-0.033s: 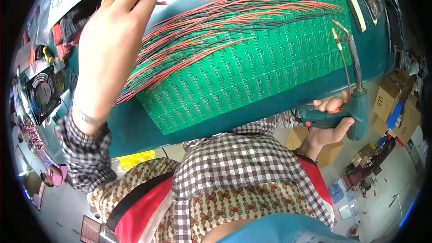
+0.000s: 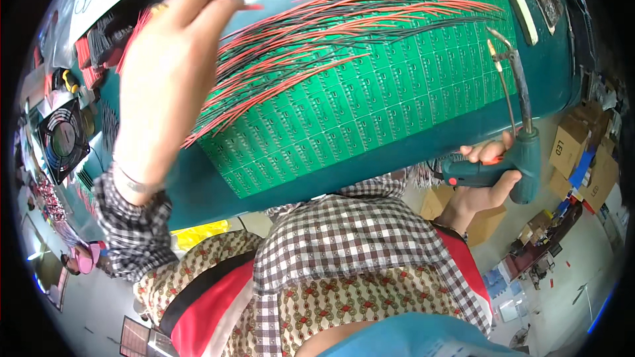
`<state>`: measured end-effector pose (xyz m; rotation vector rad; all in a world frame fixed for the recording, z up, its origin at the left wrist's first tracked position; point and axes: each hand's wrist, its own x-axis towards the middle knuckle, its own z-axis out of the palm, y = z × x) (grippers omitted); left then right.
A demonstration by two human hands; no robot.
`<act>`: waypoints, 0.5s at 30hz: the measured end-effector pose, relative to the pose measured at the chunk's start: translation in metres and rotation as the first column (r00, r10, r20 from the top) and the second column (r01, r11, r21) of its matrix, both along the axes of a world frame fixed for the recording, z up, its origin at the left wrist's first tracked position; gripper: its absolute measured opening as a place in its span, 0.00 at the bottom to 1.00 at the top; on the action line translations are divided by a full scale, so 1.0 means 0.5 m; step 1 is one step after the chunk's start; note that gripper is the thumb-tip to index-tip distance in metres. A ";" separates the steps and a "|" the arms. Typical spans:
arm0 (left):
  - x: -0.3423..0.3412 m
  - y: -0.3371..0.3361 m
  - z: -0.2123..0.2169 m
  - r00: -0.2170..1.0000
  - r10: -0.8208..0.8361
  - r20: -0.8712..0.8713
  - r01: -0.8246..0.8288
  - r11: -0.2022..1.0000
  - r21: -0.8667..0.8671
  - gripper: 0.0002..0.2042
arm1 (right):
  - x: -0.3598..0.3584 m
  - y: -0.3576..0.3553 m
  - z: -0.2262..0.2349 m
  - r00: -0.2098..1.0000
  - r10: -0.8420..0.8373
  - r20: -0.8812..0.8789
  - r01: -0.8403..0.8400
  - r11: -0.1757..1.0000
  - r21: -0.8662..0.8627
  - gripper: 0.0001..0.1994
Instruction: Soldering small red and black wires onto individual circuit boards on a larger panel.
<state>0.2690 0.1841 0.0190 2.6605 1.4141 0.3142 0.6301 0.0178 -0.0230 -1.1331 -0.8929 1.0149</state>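
Note:
My left hand [image 2: 169,73] is raised over the left part of a teal table [image 2: 198,185] and pinches a thin red wire [image 2: 248,6] between its fingertips. A green panel of many small circuit boards [image 2: 370,106] lies on the table. Red and black wires [image 2: 344,20] fan out across the panel from its boards toward the left. My right hand [image 2: 486,182] grips a teal soldering gun [image 2: 522,158] at the table's near right edge. The gun's metal tip [image 2: 495,49] points up over the panel's right side.
A small black fan [image 2: 63,139] and bundles of red and black wire pieces [image 2: 99,46] sit at the left. Cardboard boxes [image 2: 582,152] stand on the floor at the right. A yellow bag [image 2: 198,231] lies under the table edge.

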 end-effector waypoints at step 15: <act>0.141 0.038 -0.120 0.930 0.022 0.366 0.011 0.996 -0.088 0.22 | -0.015 0.021 -0.015 0.994 0.041 -0.103 -0.042 0.999 0.000 0.40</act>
